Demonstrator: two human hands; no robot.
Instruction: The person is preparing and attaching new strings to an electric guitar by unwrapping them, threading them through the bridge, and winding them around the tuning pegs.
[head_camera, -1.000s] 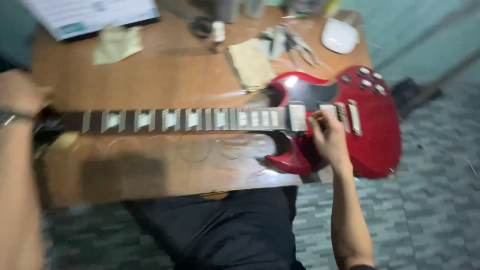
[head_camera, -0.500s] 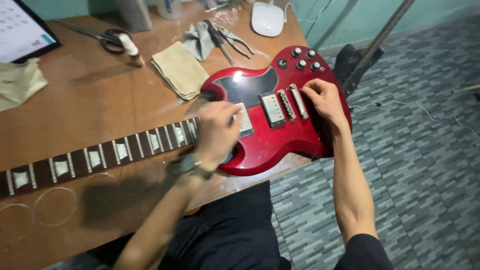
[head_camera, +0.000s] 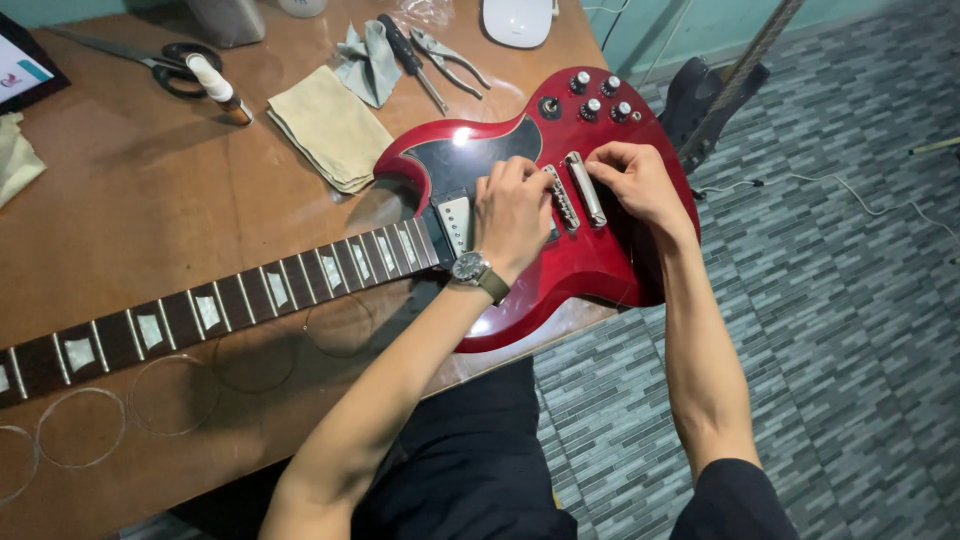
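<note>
Both hands press curled fingers onto the red guitar (head_camera: 560, 270), holding nothing: left hand (head_camera: 512, 212) over the pickup, right hand (head_camera: 634, 180) at the metal tailpiece (head_camera: 585, 188). The glossy body overhangs the brown wooden table (head_camera: 130, 230). Behind lie a folded tan cloth (head_camera: 330, 128), pliers (head_camera: 450, 55) and scissors (head_camera: 150, 58); coiled wire strings (head_camera: 80, 428) sit below the neck.

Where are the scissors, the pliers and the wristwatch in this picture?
scissors (head_camera: 178, 68): head view, on the dark handle loops.
pliers (head_camera: 447, 55): head view, on the metal near the pivot.
wristwatch (head_camera: 468, 268): head view, on the round face, on the left wrist.
</note>
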